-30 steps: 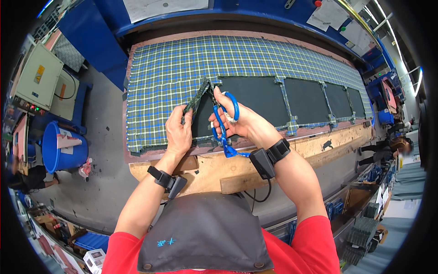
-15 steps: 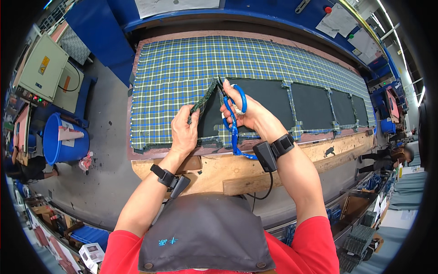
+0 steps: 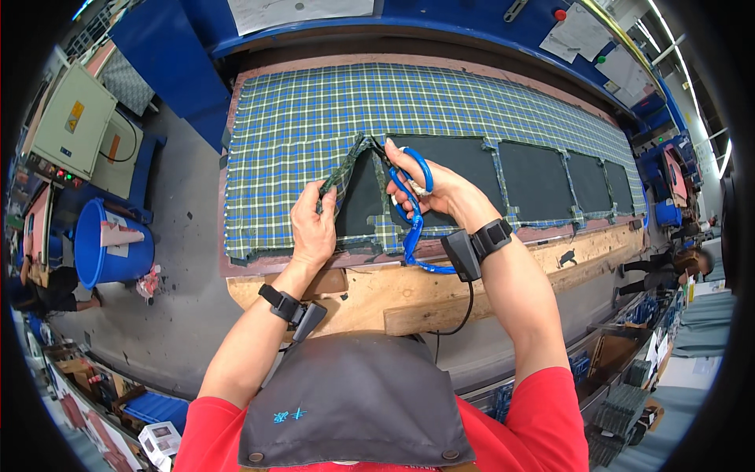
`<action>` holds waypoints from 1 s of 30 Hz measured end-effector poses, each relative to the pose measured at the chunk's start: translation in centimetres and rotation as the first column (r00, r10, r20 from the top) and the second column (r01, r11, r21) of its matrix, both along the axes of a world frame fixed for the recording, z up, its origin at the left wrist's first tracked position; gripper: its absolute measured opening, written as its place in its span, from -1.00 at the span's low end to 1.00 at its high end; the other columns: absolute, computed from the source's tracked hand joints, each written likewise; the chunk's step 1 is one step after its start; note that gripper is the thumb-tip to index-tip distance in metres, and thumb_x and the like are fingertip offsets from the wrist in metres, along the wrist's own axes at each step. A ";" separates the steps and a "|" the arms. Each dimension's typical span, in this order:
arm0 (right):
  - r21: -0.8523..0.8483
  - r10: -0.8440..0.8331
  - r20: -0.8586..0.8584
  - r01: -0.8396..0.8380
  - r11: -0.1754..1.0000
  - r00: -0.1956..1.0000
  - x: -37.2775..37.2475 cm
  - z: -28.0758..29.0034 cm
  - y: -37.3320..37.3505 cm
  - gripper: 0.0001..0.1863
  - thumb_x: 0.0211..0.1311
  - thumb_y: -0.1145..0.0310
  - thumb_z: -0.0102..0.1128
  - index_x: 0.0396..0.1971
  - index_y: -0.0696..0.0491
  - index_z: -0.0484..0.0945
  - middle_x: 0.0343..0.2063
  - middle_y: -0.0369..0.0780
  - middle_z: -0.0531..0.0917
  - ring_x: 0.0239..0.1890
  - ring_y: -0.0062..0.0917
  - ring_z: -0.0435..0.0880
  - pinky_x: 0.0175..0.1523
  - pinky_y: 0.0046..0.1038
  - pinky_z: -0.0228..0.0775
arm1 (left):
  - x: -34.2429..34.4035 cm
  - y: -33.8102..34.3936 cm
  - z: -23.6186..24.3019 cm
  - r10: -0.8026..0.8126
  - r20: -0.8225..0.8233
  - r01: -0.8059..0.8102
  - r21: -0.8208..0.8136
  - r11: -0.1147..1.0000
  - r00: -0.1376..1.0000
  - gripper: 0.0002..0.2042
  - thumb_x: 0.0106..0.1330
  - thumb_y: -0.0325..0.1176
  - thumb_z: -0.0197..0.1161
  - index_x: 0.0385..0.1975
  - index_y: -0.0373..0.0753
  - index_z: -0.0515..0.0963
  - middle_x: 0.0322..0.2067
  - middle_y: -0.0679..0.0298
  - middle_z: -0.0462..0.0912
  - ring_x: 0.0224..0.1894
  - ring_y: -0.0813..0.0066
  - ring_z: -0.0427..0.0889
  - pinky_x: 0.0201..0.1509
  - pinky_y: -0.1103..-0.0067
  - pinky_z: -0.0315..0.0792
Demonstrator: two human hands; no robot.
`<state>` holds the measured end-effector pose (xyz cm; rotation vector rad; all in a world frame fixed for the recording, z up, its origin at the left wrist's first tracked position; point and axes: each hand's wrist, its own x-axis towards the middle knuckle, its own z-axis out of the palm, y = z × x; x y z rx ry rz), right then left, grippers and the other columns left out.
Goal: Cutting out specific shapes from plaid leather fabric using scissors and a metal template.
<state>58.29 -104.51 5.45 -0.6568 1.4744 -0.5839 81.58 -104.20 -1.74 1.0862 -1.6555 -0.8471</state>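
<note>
A pair of blue-handled scissors [image 3: 392,170] is in my right hand [image 3: 440,189], its dark blades at the upper corner of a lifted flap of plaid fabric. My left hand [image 3: 313,224] pinches this strip of cut fabric [image 3: 343,167] and holds it raised to the left. Green, blue and white plaid cloth [image 3: 314,102] covers the table, with a row of dark rectangular openings [image 3: 440,169] along its near side. From the scissors a blue strap [image 3: 414,244] runs toward my right wrist, where a black strapped device [image 3: 464,253] sits.
A wooden ledge [image 3: 503,287] borders the near side of the table. On the left stand a blue bin [image 3: 118,248] and a grey control cabinet [image 3: 71,122]. Blue machinery [image 3: 440,31] rises behind the table. Another person [image 3: 684,263] is far right.
The scissors and my right hand have shifted slightly to the right. My left hand has drawn the fabric strip a little further left, away from the dark opening.
</note>
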 end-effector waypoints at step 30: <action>-0.004 0.601 -0.173 -0.611 0.792 0.780 -6.3 1.7 -9.9 -0.31 0.16 -0.44 0.28 -0.51 0.01 0.56 -0.73 -0.43 0.46 -0.75 -0.81 0.39 -0.67 -0.72 0.19 | -1.1 1.1 0.6 -0.101 0.375 0.224 -0.299 0.928 0.922 -0.65 0.08 -0.73 0.25 -0.10 -0.37 0.52 -0.10 0.01 0.61 -0.07 -0.07 0.59 0.00 0.23 0.50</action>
